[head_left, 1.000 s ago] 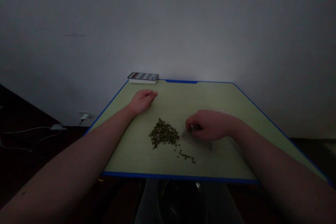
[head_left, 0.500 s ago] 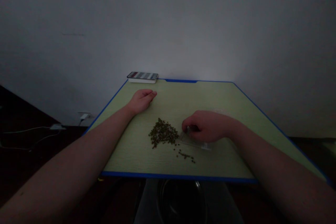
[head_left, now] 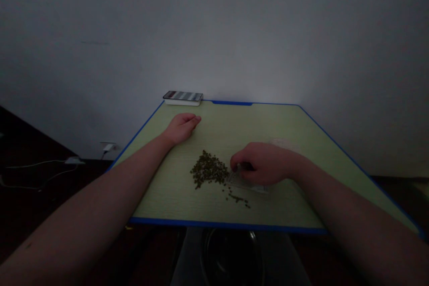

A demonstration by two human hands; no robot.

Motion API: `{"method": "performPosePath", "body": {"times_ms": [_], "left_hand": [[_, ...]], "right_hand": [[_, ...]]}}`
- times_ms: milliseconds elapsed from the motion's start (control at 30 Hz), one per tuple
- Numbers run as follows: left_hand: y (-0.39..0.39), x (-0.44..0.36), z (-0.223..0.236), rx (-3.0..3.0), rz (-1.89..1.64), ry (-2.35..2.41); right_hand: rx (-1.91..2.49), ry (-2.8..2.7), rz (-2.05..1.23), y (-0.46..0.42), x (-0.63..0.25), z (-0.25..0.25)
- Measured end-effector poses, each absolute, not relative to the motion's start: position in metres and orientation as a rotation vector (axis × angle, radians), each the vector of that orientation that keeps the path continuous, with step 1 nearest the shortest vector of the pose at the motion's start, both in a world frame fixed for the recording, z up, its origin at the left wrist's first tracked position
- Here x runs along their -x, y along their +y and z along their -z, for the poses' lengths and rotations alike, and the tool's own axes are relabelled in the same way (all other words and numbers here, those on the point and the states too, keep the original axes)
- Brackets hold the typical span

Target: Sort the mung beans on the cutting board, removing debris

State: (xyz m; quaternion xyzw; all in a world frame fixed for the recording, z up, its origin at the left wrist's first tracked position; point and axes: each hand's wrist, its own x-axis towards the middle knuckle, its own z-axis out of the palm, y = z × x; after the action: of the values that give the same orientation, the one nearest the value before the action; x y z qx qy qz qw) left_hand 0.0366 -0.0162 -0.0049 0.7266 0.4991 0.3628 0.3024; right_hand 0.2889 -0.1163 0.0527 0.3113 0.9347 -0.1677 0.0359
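My left hand (head_left: 182, 128) rests loosely closed on the tabletop, thumb against the curled fingers, with nothing visible in it. To the right of a heap of small greenish-brown beans or seeds (head_left: 208, 170), my right hand (head_left: 259, 163) pinches a clear plastic piece (head_left: 250, 185) lying low over the table. Whether that plastic is a bag or a shallow box I cannot tell; my palm hides much of it. Its left end reaches the heap's right edge. A few loose beans (head_left: 238, 199) lie in front of the plastic.
The pale tabletop (head_left: 161, 208) has a blue rim. At its far left corner, a phone (head_left: 183, 95) lies on a white box (head_left: 182, 102). Below the near edge, a dark round bowl (head_left: 233, 254) sits at my lap. A charger with cables (head_left: 74, 161) is at the left by the wall.
My right hand has shifted very slightly left, toward the heap, with the plastic in its fingers. The left hand stays put, and the heap looks the same.
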Motion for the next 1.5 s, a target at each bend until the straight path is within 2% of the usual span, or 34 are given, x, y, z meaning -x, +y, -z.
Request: {"method": "performPosePath", "body": {"times_ms": [767, 1167, 1500], "left_hand": [[-0.019, -0.038, 0.001, -1.914, -0.943, 1.365], [-0.016, -0.037, 0.004, -1.946, -0.954, 1.356], [-0.017, -0.037, 0.003, -1.962, -0.968, 1.352]], "right_hand": [[-0.676, 2.959, 0.433, -0.137, -0.267, -0.056], [-0.669, 2.813, 0.642, -0.145, -0.267, -0.059], [-0.582, 2.668, 0.982, -0.136, -0.269, -0.056]]}}
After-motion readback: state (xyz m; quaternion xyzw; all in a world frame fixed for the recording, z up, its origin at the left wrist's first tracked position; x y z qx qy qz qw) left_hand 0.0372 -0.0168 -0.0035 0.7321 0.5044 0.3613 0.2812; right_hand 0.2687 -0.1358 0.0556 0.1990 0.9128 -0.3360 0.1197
